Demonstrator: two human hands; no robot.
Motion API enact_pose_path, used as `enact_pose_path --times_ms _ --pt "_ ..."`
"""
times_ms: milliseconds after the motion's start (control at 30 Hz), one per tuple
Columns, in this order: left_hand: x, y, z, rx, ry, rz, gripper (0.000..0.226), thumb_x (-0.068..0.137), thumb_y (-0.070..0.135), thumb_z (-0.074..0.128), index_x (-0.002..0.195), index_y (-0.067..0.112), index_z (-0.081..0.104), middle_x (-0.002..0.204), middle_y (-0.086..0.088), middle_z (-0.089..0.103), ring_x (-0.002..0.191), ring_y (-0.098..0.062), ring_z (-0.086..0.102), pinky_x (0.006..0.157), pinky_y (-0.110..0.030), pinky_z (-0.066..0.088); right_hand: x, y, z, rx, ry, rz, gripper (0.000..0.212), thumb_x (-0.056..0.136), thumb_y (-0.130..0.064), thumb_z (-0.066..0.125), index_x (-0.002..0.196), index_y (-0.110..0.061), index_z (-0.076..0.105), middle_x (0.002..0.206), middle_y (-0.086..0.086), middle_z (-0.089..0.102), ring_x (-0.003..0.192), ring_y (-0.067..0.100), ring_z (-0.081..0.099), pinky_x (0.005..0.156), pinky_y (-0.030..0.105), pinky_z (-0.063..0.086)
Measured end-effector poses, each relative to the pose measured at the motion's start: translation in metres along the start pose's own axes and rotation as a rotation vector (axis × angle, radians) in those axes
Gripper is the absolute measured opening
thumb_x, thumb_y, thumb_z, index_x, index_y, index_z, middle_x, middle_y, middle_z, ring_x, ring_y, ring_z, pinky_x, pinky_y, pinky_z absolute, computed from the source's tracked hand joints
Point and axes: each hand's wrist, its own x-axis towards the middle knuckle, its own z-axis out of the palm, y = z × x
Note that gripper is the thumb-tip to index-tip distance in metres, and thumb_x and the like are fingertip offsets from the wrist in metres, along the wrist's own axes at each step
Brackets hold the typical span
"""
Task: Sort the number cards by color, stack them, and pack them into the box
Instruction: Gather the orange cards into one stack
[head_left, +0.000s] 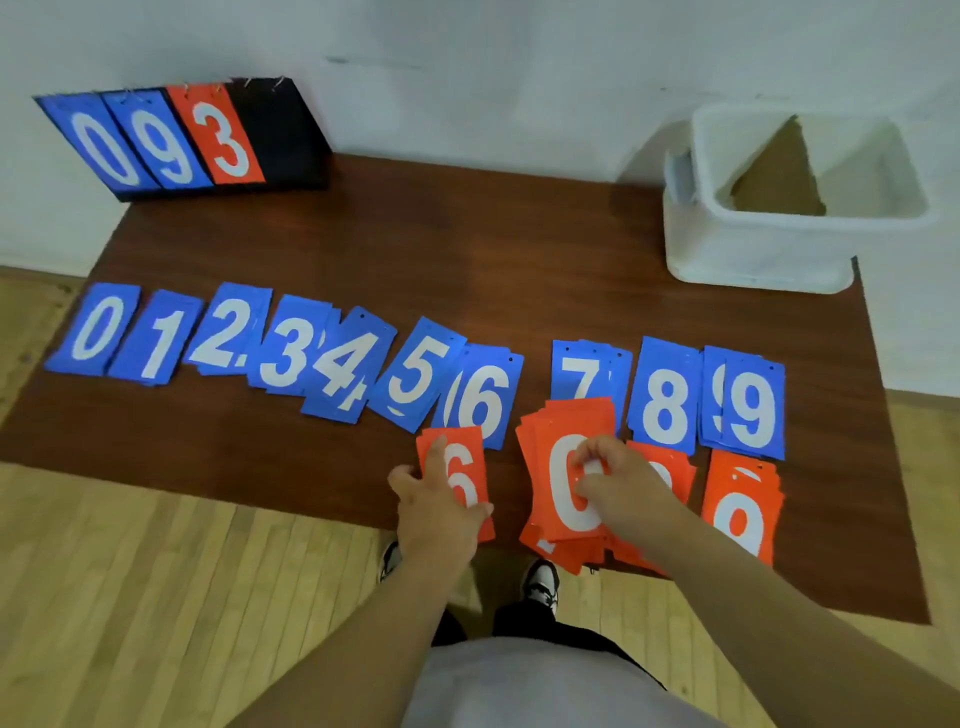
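Observation:
Blue number cards (291, 353) lie in a row from 0 to 9 across the dark wooden table (415, 249), in small piles. Near the front edge are red cards. My left hand (436, 509) grips a red 6 card (460, 478), thumb on its upper left and fingers curled round its lower edge. My right hand (618, 480) rests with curled fingers on a messy red pile topped by a 0 (563, 483), pinching its top card. A red pile (665, 473) peeks out beside it, and a red 9 pile (743, 504) lies at the right. The white box (769, 244) stands at the back right.
A black flip scoreboard (182, 140) showing blue 0, blue 9 and red 3 stands at the table's back left against the wall. A brown cardboard piece (774, 176) leans inside the white box. The red piles overhang the table's front edge, above my shoes and a wooden floor.

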Motion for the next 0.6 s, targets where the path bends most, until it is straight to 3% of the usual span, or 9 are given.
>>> enact_pose_path --times_ms 167,333,433,533,600 --pt "-0.007 -0.005 -0.006 -0.139 -0.081 0.054 0.078 0.086 0.031 0.080 0.148 0.038 0.034 0.143 -0.002 0.046 0.131 -0.026 0.052 0.102 -0.042 0.054 -0.001 -0.003 -0.001 0.026 -0.024 -0.003 0.023 0.089 -0.005 0.065 0.097 -0.026 0.062 0.110 -0.013 0.057 0.093 0.012 0.055 0.072 0.029 0.055" --pt "-0.013 -0.001 -0.036 -0.354 -0.126 0.148 0.050 0.099 0.027 0.065 0.143 0.038 0.044 0.146 0.004 0.049 0.131 -0.021 0.051 0.102 -0.040 0.054 -0.005 -0.017 -0.002 0.124 0.018 0.005 0.026 0.085 -0.002 0.065 0.092 -0.027 0.063 0.116 -0.003 0.062 0.101 0.023 0.060 0.082 0.041 0.059" --pt "-0.011 0.010 -0.069 -0.474 -0.143 0.195 0.044 0.102 0.023 0.057 0.139 0.042 0.046 0.139 0.008 0.050 0.124 -0.019 0.053 0.098 -0.040 0.056 -0.012 -0.033 -0.001 0.325 0.040 0.004 0.023 0.089 0.000 0.062 0.093 -0.023 0.064 0.112 0.006 0.064 0.102 0.030 0.064 0.084 0.049 0.060" --pt "-0.006 0.024 -0.104 -0.574 -0.181 0.281 0.045 0.100 0.014 0.052 0.130 0.048 0.050 0.133 0.007 0.053 0.116 -0.015 0.057 0.094 -0.039 0.057 -0.024 -0.060 0.004 0.629 0.010 -0.043 0.026 0.083 0.004 0.060 0.084 -0.021 0.066 0.103 0.014 0.067 0.089 0.033 0.067 0.070 0.042 0.056" --pt "-0.003 0.031 -0.126 -0.609 -0.190 0.366 0.048 0.102 0.011 0.046 0.126 0.052 0.052 0.135 0.009 0.055 0.113 -0.011 0.059 0.095 -0.040 0.058 -0.034 -0.081 0.010 0.804 -0.005 -0.092 0.029 0.081 0.008 0.056 0.083 -0.019 0.065 0.096 0.015 0.068 0.085 0.034 0.067 0.071 0.040 0.056"
